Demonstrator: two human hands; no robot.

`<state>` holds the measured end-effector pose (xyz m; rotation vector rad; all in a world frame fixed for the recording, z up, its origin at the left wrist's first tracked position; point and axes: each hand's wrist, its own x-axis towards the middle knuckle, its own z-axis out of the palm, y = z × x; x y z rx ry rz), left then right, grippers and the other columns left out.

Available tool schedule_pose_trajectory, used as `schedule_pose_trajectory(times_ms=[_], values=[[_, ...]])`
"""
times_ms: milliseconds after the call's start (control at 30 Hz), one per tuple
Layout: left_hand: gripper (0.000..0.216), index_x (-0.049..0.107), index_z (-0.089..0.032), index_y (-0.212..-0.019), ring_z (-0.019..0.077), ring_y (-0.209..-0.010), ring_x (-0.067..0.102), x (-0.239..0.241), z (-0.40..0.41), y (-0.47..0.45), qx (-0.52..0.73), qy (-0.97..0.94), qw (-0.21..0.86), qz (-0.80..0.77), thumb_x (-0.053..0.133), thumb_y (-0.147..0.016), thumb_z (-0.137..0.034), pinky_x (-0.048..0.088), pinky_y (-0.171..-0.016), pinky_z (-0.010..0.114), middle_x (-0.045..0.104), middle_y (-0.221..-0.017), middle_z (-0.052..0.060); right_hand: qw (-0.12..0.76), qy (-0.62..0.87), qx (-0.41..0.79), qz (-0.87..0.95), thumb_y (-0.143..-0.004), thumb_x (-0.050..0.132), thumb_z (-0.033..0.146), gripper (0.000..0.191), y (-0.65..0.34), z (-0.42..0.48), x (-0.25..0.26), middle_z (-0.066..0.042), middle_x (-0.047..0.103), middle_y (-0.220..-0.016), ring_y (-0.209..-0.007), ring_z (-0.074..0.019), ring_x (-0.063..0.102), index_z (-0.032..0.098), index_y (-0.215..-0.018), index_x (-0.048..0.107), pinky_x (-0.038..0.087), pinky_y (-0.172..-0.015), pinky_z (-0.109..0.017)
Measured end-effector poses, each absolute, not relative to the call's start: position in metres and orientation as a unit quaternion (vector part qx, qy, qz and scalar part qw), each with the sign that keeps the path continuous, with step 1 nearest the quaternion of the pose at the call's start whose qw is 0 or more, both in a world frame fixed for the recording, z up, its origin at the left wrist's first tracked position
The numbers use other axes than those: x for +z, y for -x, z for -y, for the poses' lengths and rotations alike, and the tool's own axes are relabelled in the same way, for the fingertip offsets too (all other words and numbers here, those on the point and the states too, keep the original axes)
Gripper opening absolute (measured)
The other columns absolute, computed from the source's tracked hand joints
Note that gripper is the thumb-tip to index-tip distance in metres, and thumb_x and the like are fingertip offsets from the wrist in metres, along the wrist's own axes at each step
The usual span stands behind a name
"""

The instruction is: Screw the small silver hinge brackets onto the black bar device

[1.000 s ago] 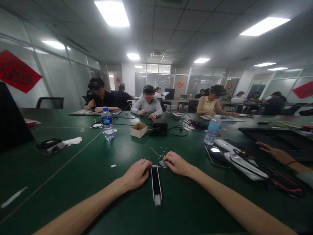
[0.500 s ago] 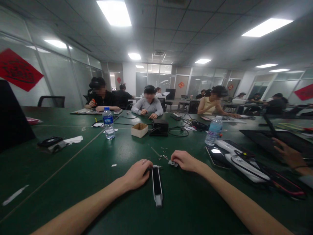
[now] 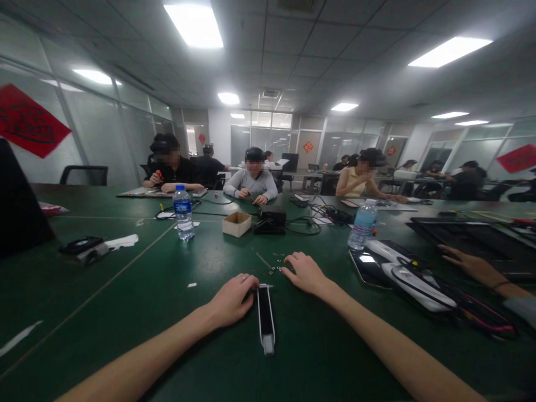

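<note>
My left hand (image 3: 233, 298) lies on the table with its fingers curled, fingertips at the far end of a long, narrow, white-edged device (image 3: 266, 321) with a black face. A small thin piece (image 3: 269, 286) juts out to the right of that end. What lies under the left fingertips is hidden. My right hand (image 3: 305, 272) is open, fingers spread low over the table, its thumb beside several tiny shiny metal pieces (image 3: 271, 271). The small silver part it held earlier is not visible. A thin clear strip (image 3: 263, 258) lies beyond the pieces.
A small open box (image 3: 237, 224) and a black block (image 3: 270, 219) stand ahead, between two water bottles (image 3: 183, 212) (image 3: 362, 224). On the right lie a phone (image 3: 360, 269), a white device with cables (image 3: 412, 282), and another person's hand (image 3: 473, 267). A fan-like unit (image 3: 81, 248) sits left.
My right hand has opened and shifted slightly left, toward the tiny pieces; the silver part is out of sight. The left hand stays by the device. The neighbour's hand at right has moved lower.
</note>
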<state>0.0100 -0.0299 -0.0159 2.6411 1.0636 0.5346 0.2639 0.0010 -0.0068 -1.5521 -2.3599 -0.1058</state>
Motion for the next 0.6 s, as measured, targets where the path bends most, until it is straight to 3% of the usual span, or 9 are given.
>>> schedule_pose_trajectory(times_ms=[267, 600], values=[[0.022, 0.051, -0.021, -0.105, 0.02, -0.095, 0.054, -0.017, 0.029, -0.009, 0.184, -0.901, 0.128, -0.37, 0.047, -0.086, -0.012, 0.046, -0.085, 0.032, 0.058, -0.103, 0.005, 0.141, 0.56, -0.001, 0.816, -0.091, 0.056, 0.027, 0.015, -0.252, -0.016, -0.016, -0.008, 0.066, -0.093, -0.091, -0.0224, 0.059, 0.02, -0.092, 0.069, 0.045, -0.077, -0.032], [0.022, 0.052, -0.021, -0.105, 0.0207, -0.097, 0.054, -0.015, 0.031, -0.009, 0.175, -0.899, 0.132, -0.378, 0.046, -0.086, -0.012, 0.046, -0.087, 0.033, 0.058, -0.106, 0.005, 0.143, 0.54, 0.019, 0.829, -0.089, 0.057, 0.018, 0.006, -0.253, -0.014, -0.017, -0.007, 0.064, -0.094, -0.089, -0.0209, 0.057, 0.017, -0.089, 0.063, 0.045, -0.074, -0.03]])
